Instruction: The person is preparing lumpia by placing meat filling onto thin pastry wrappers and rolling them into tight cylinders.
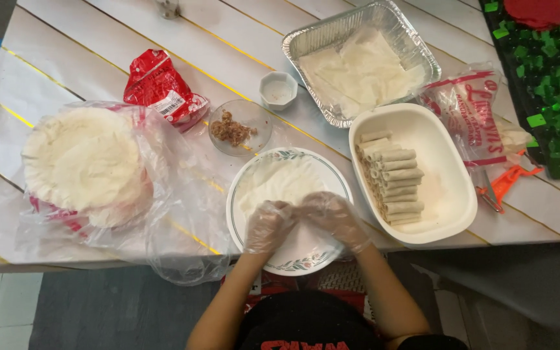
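Note:
Both hands wear thin clear plastic gloves and rest side by side on a pale round wrapper (279,185) lying on a white plate with a patterned rim (241,181). My left hand (268,225) presses the near edge of the wrapper with curled fingers. My right hand (333,219) touches it right beside, fingertips meeting the left hand's. What lies under the fingers is hidden. To the right, a white oval dish (448,194) holds a row of several finished rolls (393,178).
A stack of round wrappers (85,162) lies on clear plastic at left. A small glass bowl of brown filling (238,128), a small white cup (278,89), a red packet (160,84), a foil tray (361,61), a printed plastic bag (471,113) and an orange tool (507,181) surround the plate.

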